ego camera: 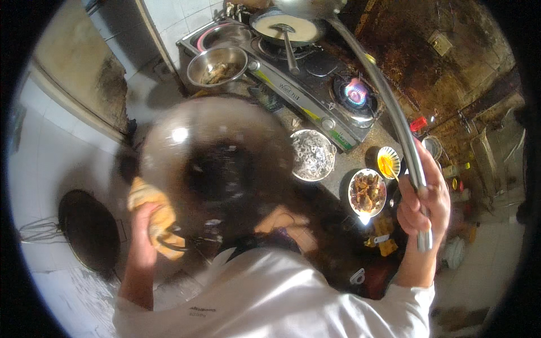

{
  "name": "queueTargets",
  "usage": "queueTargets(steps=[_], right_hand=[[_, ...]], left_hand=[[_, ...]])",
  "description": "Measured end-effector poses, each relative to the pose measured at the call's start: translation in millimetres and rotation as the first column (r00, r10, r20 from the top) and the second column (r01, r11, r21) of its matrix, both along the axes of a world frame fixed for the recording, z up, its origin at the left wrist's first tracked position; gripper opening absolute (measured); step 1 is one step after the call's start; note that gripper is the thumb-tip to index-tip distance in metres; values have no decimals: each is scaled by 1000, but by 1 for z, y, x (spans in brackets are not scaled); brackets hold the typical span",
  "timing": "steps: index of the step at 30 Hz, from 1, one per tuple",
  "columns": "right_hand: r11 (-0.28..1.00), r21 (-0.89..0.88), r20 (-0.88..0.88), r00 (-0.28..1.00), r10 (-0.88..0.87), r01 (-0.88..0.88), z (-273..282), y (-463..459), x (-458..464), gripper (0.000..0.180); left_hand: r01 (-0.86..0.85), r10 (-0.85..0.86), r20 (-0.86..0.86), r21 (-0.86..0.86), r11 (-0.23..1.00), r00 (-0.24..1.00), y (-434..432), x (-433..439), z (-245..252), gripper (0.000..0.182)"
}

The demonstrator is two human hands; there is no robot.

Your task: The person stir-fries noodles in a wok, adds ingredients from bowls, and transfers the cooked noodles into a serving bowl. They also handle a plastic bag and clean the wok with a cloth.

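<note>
My left hand [145, 228] grips a folded yellow-orange cloth [158, 211] at the left edge of a large metal wok [169, 156], which is blurred and held off the stove in front of me. Around the long metal handle of a ladle [391, 93], my right hand [427, 198] is closed. The ladle's bowl [308, 6] is raised at the top edge of the view, partly cut off. Beyond the wok, a gas burner [357, 94] burns with a blue and pink flame on the two-burner stove [296, 91].
A pan of pale liquid [296, 26] with a slotted spoon [290, 53] sits on the far burner. Nearby are a steel bowl of food [217, 67], a foil-like silvery bowl [313, 155], a dish of browned food [367, 192] and a small fluted dish of yellow liquid [389, 162].
</note>
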State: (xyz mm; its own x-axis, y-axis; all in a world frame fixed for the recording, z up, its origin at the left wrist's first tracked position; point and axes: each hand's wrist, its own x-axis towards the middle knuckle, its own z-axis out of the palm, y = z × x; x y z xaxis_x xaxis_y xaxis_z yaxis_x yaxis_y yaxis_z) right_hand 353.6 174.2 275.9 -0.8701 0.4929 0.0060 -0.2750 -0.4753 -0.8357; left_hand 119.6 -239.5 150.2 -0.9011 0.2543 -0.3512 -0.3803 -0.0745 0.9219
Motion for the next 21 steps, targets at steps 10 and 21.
queueTargets(steps=[10,21], right_hand=[[967,-95,47,969,242,-237,-8,-11,-190,67],[996,-47,251,965,81,-71,-40,-29,-403,62]], left_hand=[[-367,368,-36,25,930,929,-120,-119,-58,36],[-390,392,-14,90,917,920,-81,-349,-43,50]])
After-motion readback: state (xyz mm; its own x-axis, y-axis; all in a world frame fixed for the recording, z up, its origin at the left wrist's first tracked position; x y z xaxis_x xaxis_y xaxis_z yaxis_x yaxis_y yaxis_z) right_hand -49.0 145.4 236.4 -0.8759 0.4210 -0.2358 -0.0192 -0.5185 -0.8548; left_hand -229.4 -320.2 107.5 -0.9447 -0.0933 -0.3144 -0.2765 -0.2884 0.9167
